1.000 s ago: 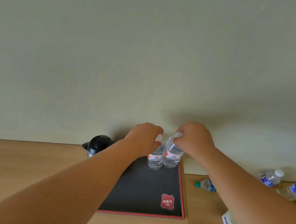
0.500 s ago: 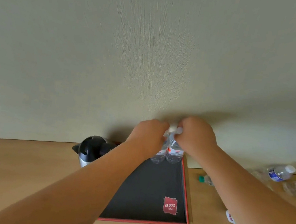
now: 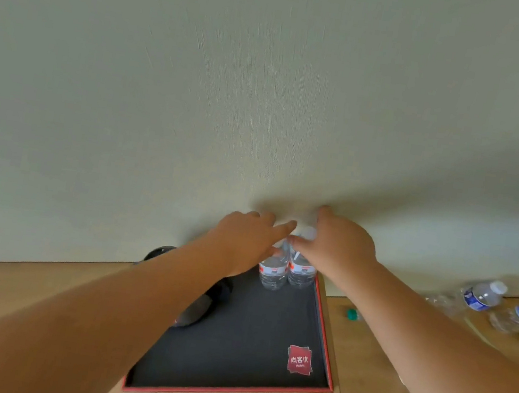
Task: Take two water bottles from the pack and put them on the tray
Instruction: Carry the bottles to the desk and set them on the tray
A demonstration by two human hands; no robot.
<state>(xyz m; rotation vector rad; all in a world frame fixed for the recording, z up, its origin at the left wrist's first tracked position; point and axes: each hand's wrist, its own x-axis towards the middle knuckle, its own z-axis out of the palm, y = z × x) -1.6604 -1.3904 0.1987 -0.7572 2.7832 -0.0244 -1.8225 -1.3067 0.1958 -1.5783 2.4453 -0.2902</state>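
Two small clear water bottles with red-and-white labels, one on the left and one on the right, stand upright side by side in the far right corner of the black, red-rimmed tray. My left hand hovers at the left bottle's top, fingers stretched out and thumb by its neck. Over the right bottle's white cap, my right hand has its fingers spread and lifted. Neither hand is wrapped around a bottle; the picture is blurred.
A black kettle stands on the tray's left side, mostly hidden by my left arm. A red logo card lies on the tray. Blue-labelled bottles and a green-capped bottle lie on the wooden table at the right. The wall rises just behind.
Both hands gripped the bottle necks before; now their fingers have spread apart and lifted off. The bottles stay upright in the tray's far right corner. The camera has tilted.
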